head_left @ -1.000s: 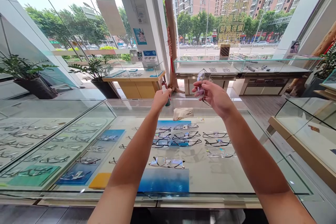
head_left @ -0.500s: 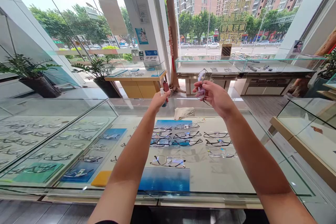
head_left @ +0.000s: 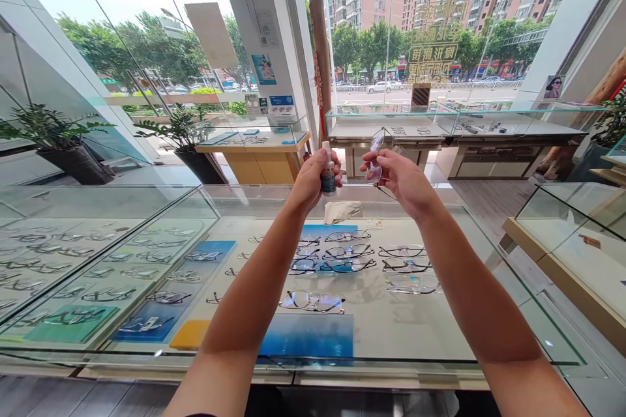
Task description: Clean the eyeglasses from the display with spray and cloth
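Note:
My left hand (head_left: 313, 177) is closed around a small spray bottle (head_left: 328, 181) with a white top and a dark label, held upright over the far part of the glass counter. Just to its right, my right hand (head_left: 398, 177) pinches a pair of eyeglasses (head_left: 375, 155) with a thin frame, turned so the lenses stand one above the other. The bottle and the eyeglasses are apart, with a small gap between them. Below both hands, a folded pale cloth (head_left: 342, 211) lies on the counter.
Under the glass counter top (head_left: 415, 345) several eyeglasses (head_left: 348, 251) sit in rows, some on blue cards. A yellow cloth (head_left: 188, 333) is near the front. Another display case (head_left: 577, 254) stands at the right, and more cases (head_left: 386, 124) line the windows.
My left hand has moved right, toward the eyeglasses, and the spray bottle has turned so that its label side shows. My right hand and the eyeglasses stay almost where they were.

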The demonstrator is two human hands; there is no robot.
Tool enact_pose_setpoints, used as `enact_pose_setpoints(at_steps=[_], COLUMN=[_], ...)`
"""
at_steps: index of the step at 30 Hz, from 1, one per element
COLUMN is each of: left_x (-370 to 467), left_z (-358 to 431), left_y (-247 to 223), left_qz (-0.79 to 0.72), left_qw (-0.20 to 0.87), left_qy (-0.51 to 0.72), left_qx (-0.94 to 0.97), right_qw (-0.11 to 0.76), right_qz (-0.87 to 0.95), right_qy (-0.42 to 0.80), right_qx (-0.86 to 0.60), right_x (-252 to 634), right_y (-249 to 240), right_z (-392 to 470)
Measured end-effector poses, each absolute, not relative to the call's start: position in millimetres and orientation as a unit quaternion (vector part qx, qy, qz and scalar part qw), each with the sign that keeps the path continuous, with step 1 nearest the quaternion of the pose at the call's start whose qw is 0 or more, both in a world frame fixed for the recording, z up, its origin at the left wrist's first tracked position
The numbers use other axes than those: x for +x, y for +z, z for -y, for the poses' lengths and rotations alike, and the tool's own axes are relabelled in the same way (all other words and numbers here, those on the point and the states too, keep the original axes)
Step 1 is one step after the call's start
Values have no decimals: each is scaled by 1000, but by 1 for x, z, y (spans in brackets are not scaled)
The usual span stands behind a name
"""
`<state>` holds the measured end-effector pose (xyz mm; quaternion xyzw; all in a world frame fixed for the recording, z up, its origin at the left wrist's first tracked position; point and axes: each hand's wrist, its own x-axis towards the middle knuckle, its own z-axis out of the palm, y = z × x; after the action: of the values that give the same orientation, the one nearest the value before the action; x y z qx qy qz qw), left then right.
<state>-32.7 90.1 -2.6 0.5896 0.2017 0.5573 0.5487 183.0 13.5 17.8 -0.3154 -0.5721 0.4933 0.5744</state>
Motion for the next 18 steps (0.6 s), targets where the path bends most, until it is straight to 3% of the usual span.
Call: enact_pose_setpoints(at_steps=[11,18], left_x=[-24,-26], left_z=[-85,-81], left_y=[-1,3], left_qz=[-185,-187], left_qw=[494,520], left_qy=[624,609], left_qx=[576,569], right_qw=[569,566], right_qz=[576,582], right_qy=[489,485], right_qx=[-324,-326], right_x=[183,182], right_y=[18,18], right_z=[-13,-12])
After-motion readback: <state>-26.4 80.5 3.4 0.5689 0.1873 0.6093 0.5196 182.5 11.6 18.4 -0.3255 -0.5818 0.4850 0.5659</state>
